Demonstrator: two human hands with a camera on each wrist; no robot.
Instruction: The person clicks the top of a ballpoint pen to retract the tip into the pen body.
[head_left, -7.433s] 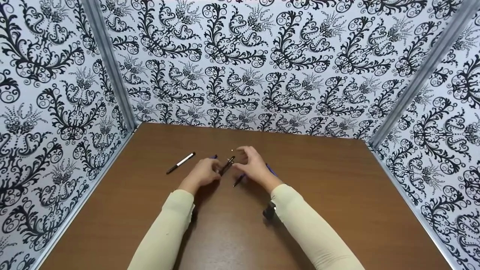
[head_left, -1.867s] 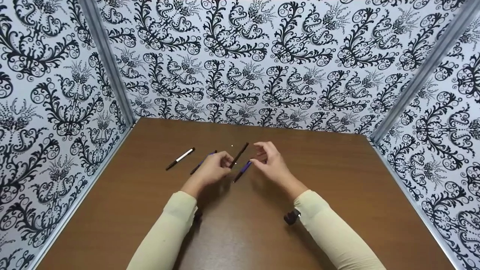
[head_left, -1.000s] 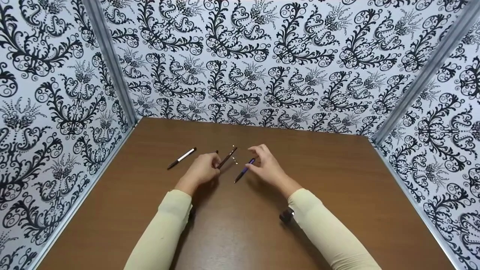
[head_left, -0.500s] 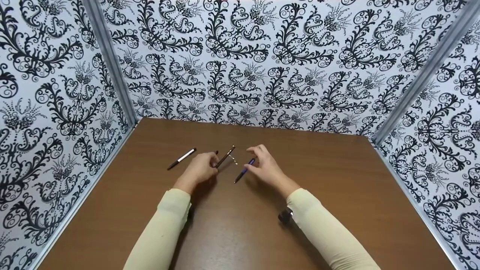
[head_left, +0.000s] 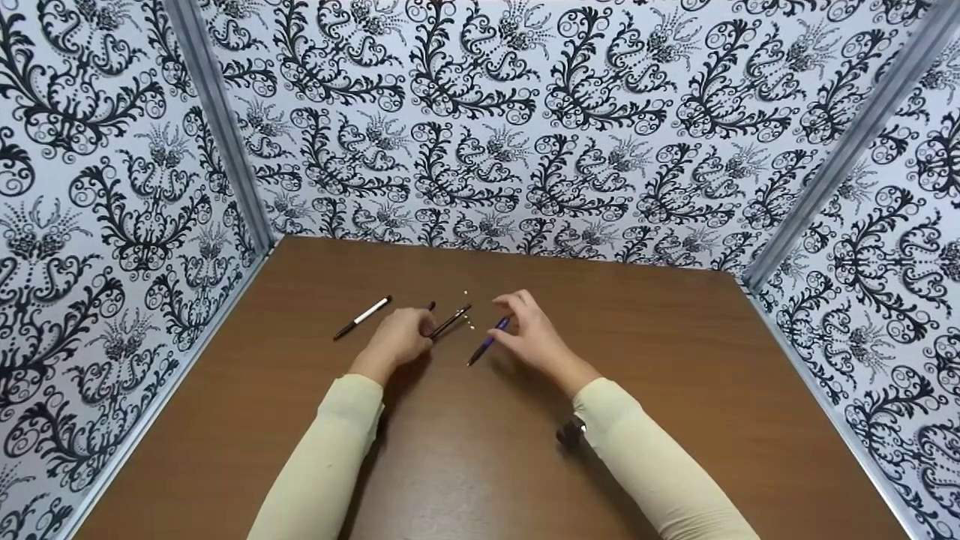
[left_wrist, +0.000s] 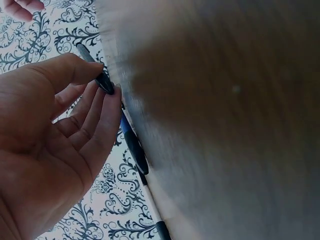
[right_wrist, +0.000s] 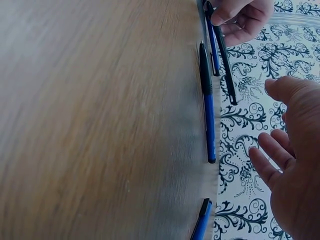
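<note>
My left hand (head_left: pixel 399 335) pinches a black pen (head_left: pixel 450 322) near one end, between thumb and fingers; the far end sticks out to the right. In the left wrist view, the black pen (left_wrist: pixel 104 80) lies between the thumb and fingertips. My right hand (head_left: pixel 531 328) has its fingers spread and holds nothing. Close to its thumb, a blue pen with a black grip (head_left: pixel 491 341) lies on the table; the right wrist view shows this blue pen (right_wrist: pixel 209 120) apart from the hand.
A white-and-black pen (head_left: pixel 362 318) lies left of the left hand. Another blue pen (left_wrist: pixel 132 142) is mostly hidden behind that hand in the head view. One more blue pen (right_wrist: pixel 201 220) shows low in the right wrist view. Patterned walls (head_left: pixel 480 150) enclose the brown table (head_left: pixel 465 465).
Over the last two seconds my left hand has moved left with the black pen, which now slants lower. My right hand has shifted slightly left and stays by the blue pen.
</note>
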